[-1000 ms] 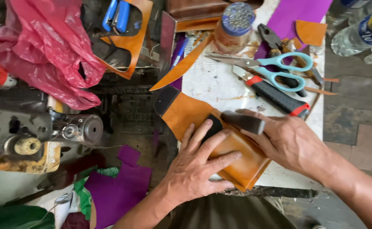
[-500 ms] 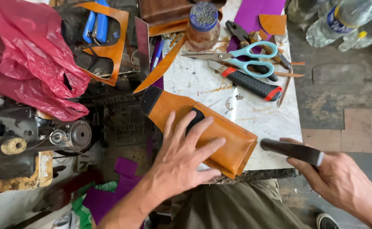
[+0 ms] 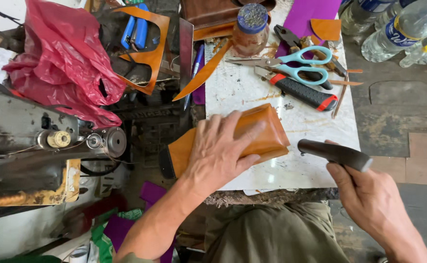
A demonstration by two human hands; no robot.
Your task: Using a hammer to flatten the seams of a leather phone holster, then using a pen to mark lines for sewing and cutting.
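My left hand (image 3: 220,151) lies flat on a tan leather case (image 3: 267,134), pressing it onto the white work slab (image 3: 296,170). The case sticks out over the slab's left edge, and its dark end shows there. My right hand (image 3: 369,199) grips a dark, rounded tool (image 3: 335,153) just to the right of the case, held above the slab's near right corner and apart from the leather.
Teal-handled scissors (image 3: 301,63), a black and red knife (image 3: 303,92), pliers, leather scraps and a glue jar (image 3: 250,29) crowd the slab's far end. A sewing machine (image 3: 43,146) and a red plastic bag (image 3: 62,63) stand to the left. Water bottles (image 3: 398,29) lie at the far right.
The case has been turned so that it lies more level across the slab. My right hand carried the dark tool off the leather and now holds it beside the case's right end.
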